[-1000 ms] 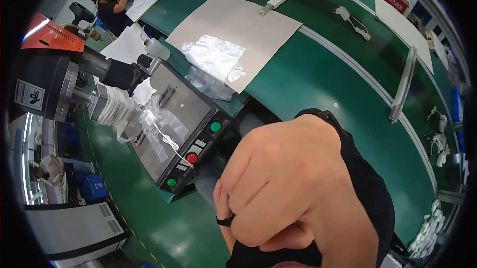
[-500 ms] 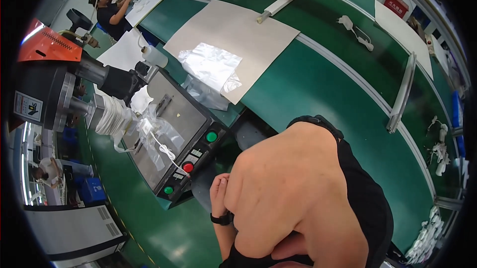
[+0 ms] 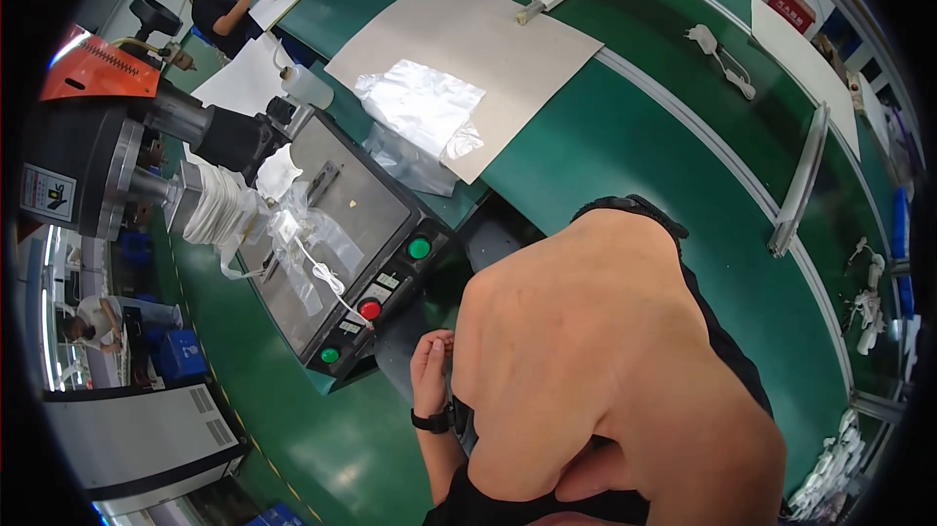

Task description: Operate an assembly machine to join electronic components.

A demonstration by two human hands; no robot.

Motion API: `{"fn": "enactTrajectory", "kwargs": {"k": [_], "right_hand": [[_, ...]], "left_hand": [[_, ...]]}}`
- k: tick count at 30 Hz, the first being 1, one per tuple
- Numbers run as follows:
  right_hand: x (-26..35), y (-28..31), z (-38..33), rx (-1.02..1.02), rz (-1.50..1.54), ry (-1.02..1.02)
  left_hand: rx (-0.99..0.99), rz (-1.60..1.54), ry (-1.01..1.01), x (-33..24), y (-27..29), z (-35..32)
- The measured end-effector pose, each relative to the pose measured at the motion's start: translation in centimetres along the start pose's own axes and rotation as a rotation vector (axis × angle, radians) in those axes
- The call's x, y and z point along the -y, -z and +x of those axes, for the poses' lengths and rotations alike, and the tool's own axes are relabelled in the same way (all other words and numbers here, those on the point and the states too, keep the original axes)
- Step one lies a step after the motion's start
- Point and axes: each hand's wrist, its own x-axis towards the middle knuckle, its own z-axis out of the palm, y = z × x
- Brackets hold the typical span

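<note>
**A:** so where's this at? The press machine (image 3: 342,233) has a clear bag with a white cable (image 3: 317,267) lying on its plate, right under the head. Looks loaded, but neither hand is on the buttons, so I'd guess that piece hasn't been pressed yet. A few more clear bags (image 3: 420,111) sit on the grey board (image 3: 508,38) behind the machine, so probably more to go.

**B:** yeah agreed, though I can't tell which ones are finished. Hands are weird here. The right hand (image 3: 595,350) is raised super close to the camera, back of the hand facing us, fingers curled under and out of sight. Can't tell if it's holding anything or just a loose fist.

**A:** and the left hand (image 3: 431,370)? It's low, just in front of the machine's control panel, near the red button (image 3: 370,309) but not touching it. Black band on the wrist.

**B:** fingers look lightly bent, nothing visible in them. Hard to be sure, it's small and partly behind the other hand.
</note>
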Motion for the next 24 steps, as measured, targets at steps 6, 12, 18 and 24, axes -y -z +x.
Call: {"fn": "enactTrajectory", "kwargs": {"k": [6,12,18,24], "right_hand": [[0.0,0.3,0.7,0.040,-0.087,-0.046],[4.4,5.8,-0.4,-0.125,-0.406,-0.238],[15.8,24.3,-8.5,-0.656,-1.129,-0.712],[25.9,36.3,-25.8,-0.882,-1.857,-1.271]], "left_hand": [[0.001,0.073,-0.025,-0.4,0.3,0.1],[-0.004,0.117,-0.056,-2.4,-1.0,-0.3],[-0.043,0.071,-0.129,-4.3,-0.1,0.4],[-0.122,0.219,-0.223,-7.6,1.1,1.6]]}}
